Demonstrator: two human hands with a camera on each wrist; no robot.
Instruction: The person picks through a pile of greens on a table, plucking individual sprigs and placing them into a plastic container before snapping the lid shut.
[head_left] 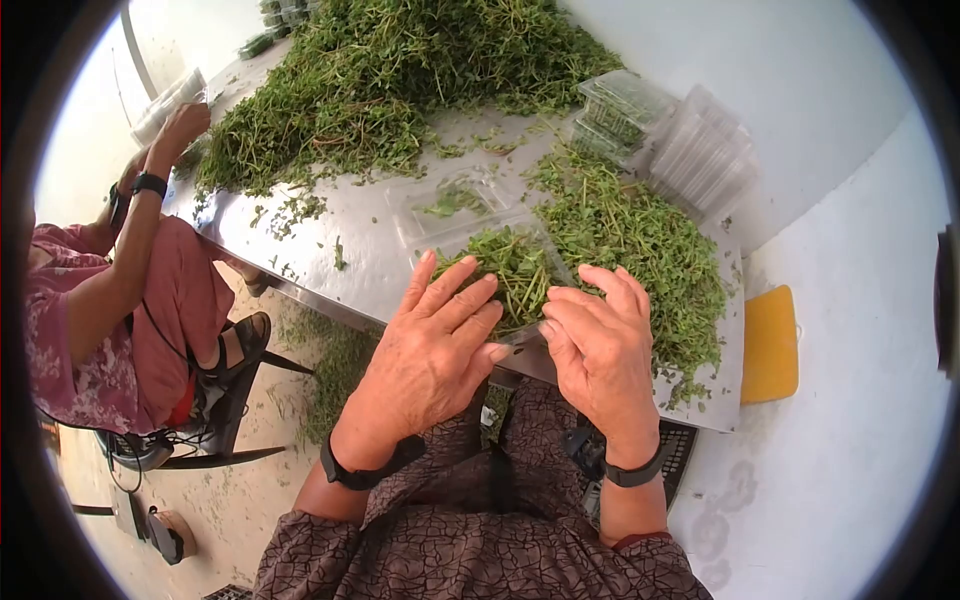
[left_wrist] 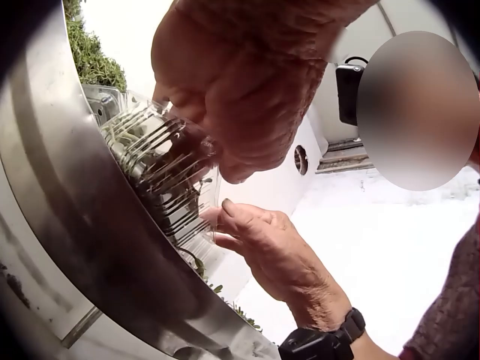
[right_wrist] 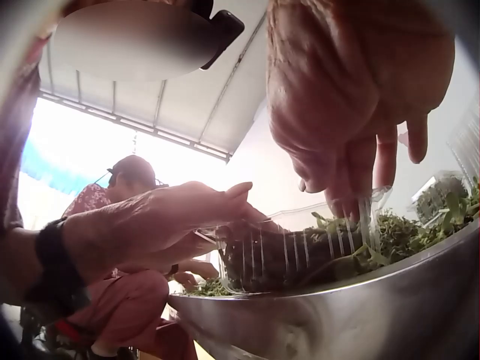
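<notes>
A clear plastic clamshell box (head_left: 410,222) lies at the steel table's near edge, its lid side away from the body, its near half filled with green leafy stems (head_left: 515,268). The left hand (head_left: 425,350) rests its spread, fairly straight fingers on the greens at the box's left side. At the right side the right hand (head_left: 605,345) touches the greens and box edge with bent fingertips. In the right wrist view the ribbed box wall (right_wrist: 281,255) shows between the left hand (right_wrist: 157,221) and the right hand (right_wrist: 352,97).
A large heap of greens (head_left: 400,90) covers the table's back; a smaller heap (head_left: 640,260) lies right of the box. Filled boxes (head_left: 612,115) and stacked empty ones (head_left: 705,155) stand at the back right. Another person (head_left: 130,300) sits at left. A yellow board (head_left: 770,345) stands at right.
</notes>
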